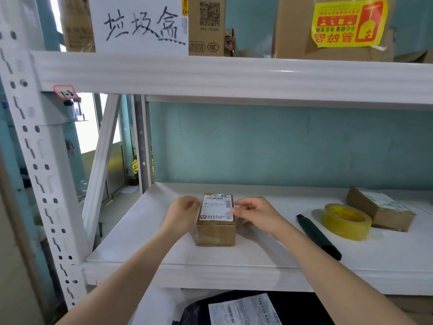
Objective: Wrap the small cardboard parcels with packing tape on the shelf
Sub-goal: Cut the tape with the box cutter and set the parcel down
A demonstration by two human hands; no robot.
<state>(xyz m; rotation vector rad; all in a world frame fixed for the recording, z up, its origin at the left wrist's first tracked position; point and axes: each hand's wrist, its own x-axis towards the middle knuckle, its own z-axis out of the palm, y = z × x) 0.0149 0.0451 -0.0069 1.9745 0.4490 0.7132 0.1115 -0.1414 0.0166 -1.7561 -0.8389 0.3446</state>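
Since we're standing right at the rack, most of what we see is the white metal shelf with a pale teal wall behind it and a bright doorway or window off to the left past the perforated upright. The small cardboard parcel sits near the middle of the shelf, label up. Our left hand is curled against its left side and our right hand is at the right edge, fingertips pinched on the label corner, so both are touching the box, not really lifting it. Whether there's clear tape between those fingers, we honestly can't tell.

Off to the right there's a yellowish tape roll lying flat, a dark marker-like stick just beside it, and a second parcel touching the roll's far side.

The upper shelf holds cartons, cut off at the top: one with a handwritten paper sign, one with a yellow sticker that's upside down. Below the shelf a dark bag with a shipping label is cropped by the bottom edge. The label print is too blurry to read.
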